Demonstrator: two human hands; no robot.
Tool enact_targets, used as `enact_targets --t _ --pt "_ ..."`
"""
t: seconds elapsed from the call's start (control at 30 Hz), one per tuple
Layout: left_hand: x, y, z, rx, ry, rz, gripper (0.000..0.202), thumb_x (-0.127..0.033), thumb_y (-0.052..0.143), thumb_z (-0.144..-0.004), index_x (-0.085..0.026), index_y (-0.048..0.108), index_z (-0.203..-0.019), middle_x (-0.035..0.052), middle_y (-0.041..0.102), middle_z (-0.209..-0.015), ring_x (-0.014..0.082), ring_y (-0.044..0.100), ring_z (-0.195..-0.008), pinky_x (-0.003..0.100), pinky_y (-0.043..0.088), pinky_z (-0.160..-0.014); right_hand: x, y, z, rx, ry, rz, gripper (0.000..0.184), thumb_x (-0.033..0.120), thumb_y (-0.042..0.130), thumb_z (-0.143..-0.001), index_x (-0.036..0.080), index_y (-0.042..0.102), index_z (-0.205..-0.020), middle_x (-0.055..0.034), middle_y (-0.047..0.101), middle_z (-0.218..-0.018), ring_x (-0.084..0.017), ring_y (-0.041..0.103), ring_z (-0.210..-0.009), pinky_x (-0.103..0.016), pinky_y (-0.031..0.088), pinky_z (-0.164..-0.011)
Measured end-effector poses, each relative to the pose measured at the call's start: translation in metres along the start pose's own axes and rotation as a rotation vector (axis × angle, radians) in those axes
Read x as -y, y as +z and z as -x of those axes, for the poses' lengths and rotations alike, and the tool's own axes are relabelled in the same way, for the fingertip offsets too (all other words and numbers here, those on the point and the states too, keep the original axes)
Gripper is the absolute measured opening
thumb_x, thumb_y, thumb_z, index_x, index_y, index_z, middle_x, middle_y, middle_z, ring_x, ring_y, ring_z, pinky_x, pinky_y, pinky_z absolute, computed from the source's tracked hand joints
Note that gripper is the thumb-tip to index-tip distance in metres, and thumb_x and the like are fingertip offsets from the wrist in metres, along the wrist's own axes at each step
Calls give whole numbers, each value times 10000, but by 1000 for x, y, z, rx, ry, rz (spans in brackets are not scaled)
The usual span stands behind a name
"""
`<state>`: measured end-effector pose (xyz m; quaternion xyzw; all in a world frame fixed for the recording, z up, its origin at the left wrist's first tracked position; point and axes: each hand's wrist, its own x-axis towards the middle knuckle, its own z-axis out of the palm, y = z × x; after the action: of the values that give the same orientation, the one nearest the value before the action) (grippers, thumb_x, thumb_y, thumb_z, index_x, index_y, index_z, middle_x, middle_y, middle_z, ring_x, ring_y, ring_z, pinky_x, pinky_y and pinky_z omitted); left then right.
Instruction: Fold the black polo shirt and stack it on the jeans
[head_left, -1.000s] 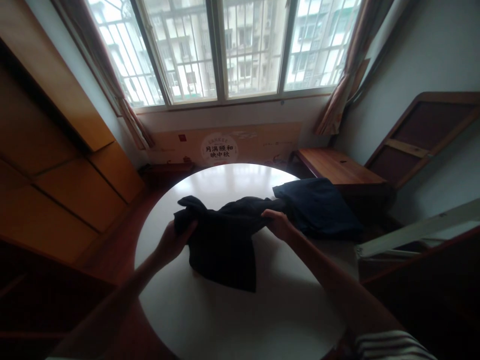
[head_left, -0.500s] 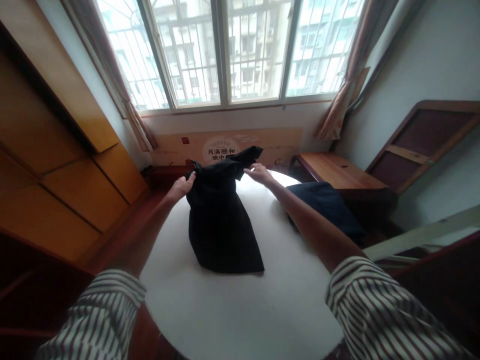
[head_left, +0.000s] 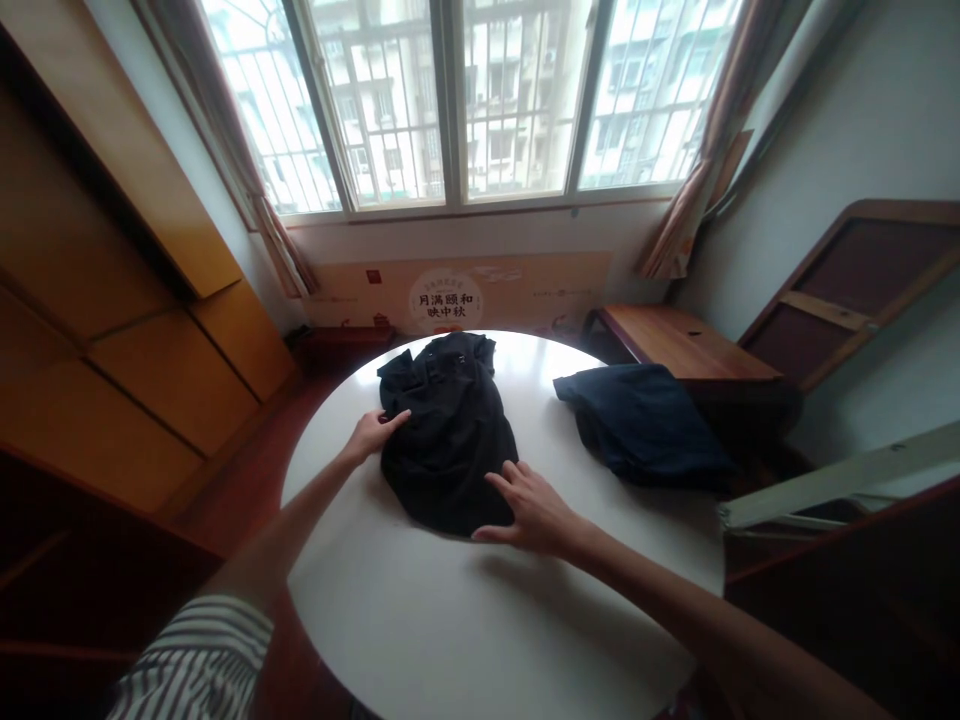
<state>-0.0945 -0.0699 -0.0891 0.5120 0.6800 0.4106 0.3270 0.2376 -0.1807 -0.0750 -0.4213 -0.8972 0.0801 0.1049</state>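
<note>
A black short-sleeved shirt point(head_left: 450, 430) lies loosely spread and wrinkled on the round white table point(head_left: 420, 620). Its collar end points toward the window, and its hem faces me. At the shirt's left side, my left hand point(head_left: 373, 434) is closed on the edge, thumb on top of the cloth and the other fingers partly hidden. By the lower right corner near the hem is my right hand point(head_left: 529, 508), its fingers and thumb apart, over or touching the fabric; contact is hard to judge.
Dark blue folded cloth point(head_left: 645, 425) rests on the table's right side, partly over the edge. Behind it stands a low wooden table point(head_left: 682, 340). Orange-brown cabinets point(head_left: 187, 350) line the left, and a pale green metal frame point(head_left: 840, 470) is at the right.
The shirt, earlier lifted at its far end by both hands, now lies down on the table. My left hand has moved down its side; my right hand has come back toward the hem.
</note>
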Motion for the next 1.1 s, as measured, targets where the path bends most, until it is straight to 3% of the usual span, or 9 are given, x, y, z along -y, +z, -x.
enact_targets --t 0.07,0.17,0.23,0.4,0.6,0.7,0.83,0.97,1.1 --pt "-3 5 -2 -34 12 78 461 -581 772 -623 -145 673 -734 51 676 -650 244 663 -721 282 489 -616 2 1 9 -5 -69 15 731 709 682 -736 151 604 -1201 -138 591 -1074 -310 545 -985 -430 486 -845" --pt "-7 8 -4 -62 32 133 445 -561 717 -720 -144 669 -868 62 711 -757 227 677 -786 290 526 -692 -3 3 21 4 -170 65 200 340 534 -960 176 624 -1032 -109 611 -1008 -261 558 -938 -396 484 -807" --pt "-11 6 -4 -48 12 238 439 -533 679 -791 -138 642 -979 78 722 -826 206 682 -797 296 539 -731 -12 1 28 -34 -197 48 204 193 410 -992 186 610 -951 -101 624 -958 -247 575 -907 -398 489 -794" --pt "-28 -28 6 15 -11 426 594 -452 747 -782 -120 532 -1226 63 703 -808 148 650 -639 257 516 -607 -42 -28 46 -446 -94 -377 150 278 422 -1015 239 547 -1087 -103 644 -1108 -242 629 -1052 -422 528 -917" --pt "-39 -73 55 86 162 -167 416 -537 709 -760 -150 706 -913 -19 564 -555 109 487 -456 217 322 -435 -49 -52 67 -713 165 -856 225 424 487 -984 252 556 -1112 -55 671 -978 -234 707 -906 -344 635 -600" --pt "-39 -60 94 73 465 -413 332 -501 594 -879 -190 709 -905 19 647 -675 157 589 -601 262 457 -575 -41 -41 68 -653 182 -844 182 417 547 -955 245 589 -996 -21 685 -826 -208 722 -746 -319 625 -593" --pt "-31 -16 135 298 753 -552 515 -470 665 -849 -187 607 -1276 131 648 -1226 277 612 -1103 389 496 -945 -30 -34 60 -631 120 -545 204 326 686 -857 232 650 -1034 -49 736 -911 -219 725 -798 -336 602 -737" --pt "-12 4 136 338 748 -756 569 -188 612 -846 -186 512 -1407 142 641 -1221 297 615 -1105 442 487 -964 -35 -48 58 -613 -1 -437 314 162 615 -805 239 678 -1103 -67 736 -1067 -238 712 -959 -358 579 -849" --pt "-2 -19 122 395 720 -769 592 -24 484 -802 -230 586 -1347 96 680 -1124 230 672 -958 343 523 -873 -58 -67 72 -595 -10 -345 363 95 498 -787 269 711 -1024 -52 727 -1102 -233 704 -993 -376 566 -883"
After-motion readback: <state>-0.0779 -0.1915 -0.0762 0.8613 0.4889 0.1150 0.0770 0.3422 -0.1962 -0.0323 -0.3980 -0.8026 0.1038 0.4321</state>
